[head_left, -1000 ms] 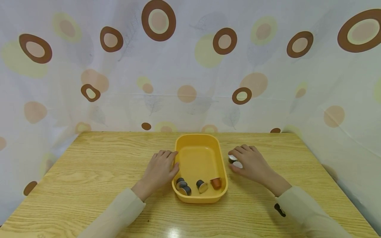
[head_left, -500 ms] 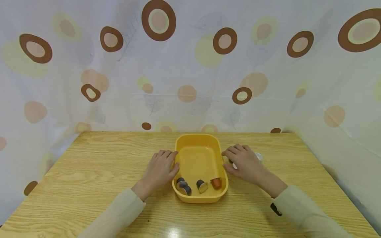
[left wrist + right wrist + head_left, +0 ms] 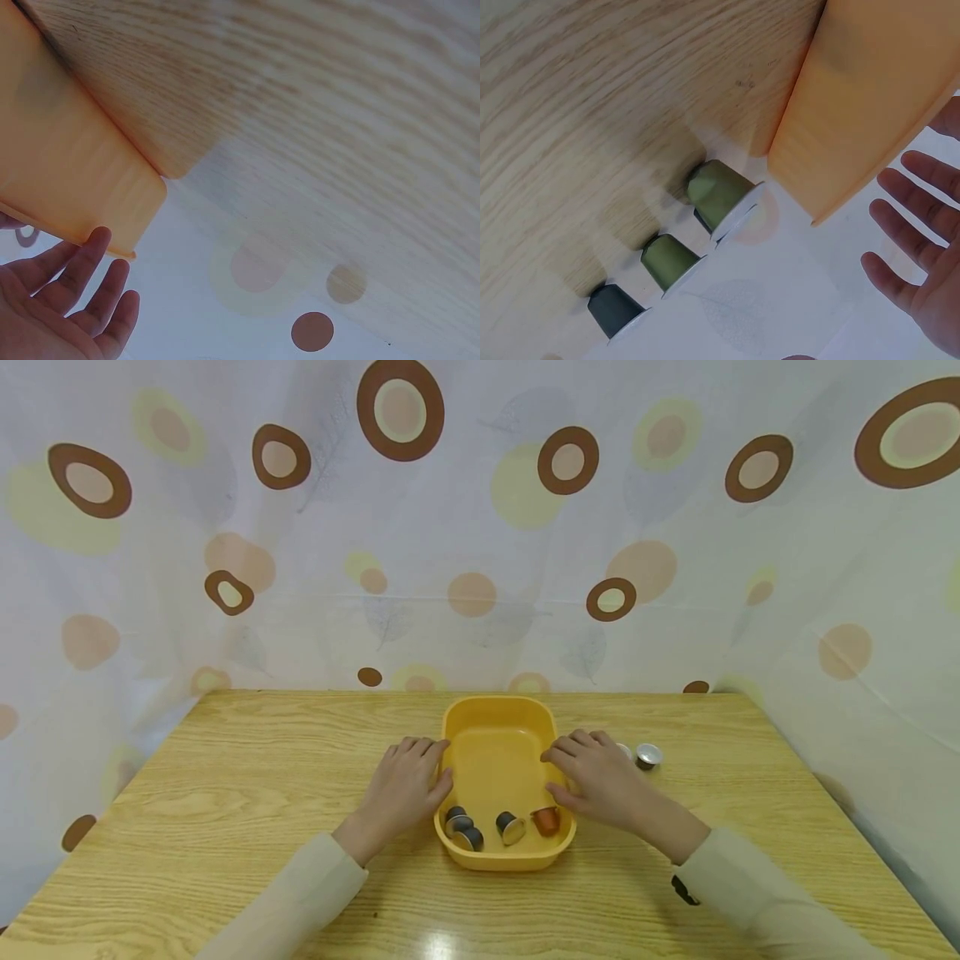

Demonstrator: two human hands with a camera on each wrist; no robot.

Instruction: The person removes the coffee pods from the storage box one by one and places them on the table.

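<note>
The yellow tray [image 3: 498,772] looks like smooth plastic with a soft sheen; the green capsules [image 3: 669,261], satin metal; the bench [image 3: 187,818], grained wood with a glossy shine; the backdrop [image 3: 420,543], creased matt cloth; the right sleeve [image 3: 753,885], plain fabric

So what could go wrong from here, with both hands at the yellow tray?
Loose capsules lie at the near end of the yellow tray, so they might roll if it is tilted.
Beside it, green capsules stand on their narrow ends; the right hand, at the tray's rim, could topple one by brushing it.
</note>
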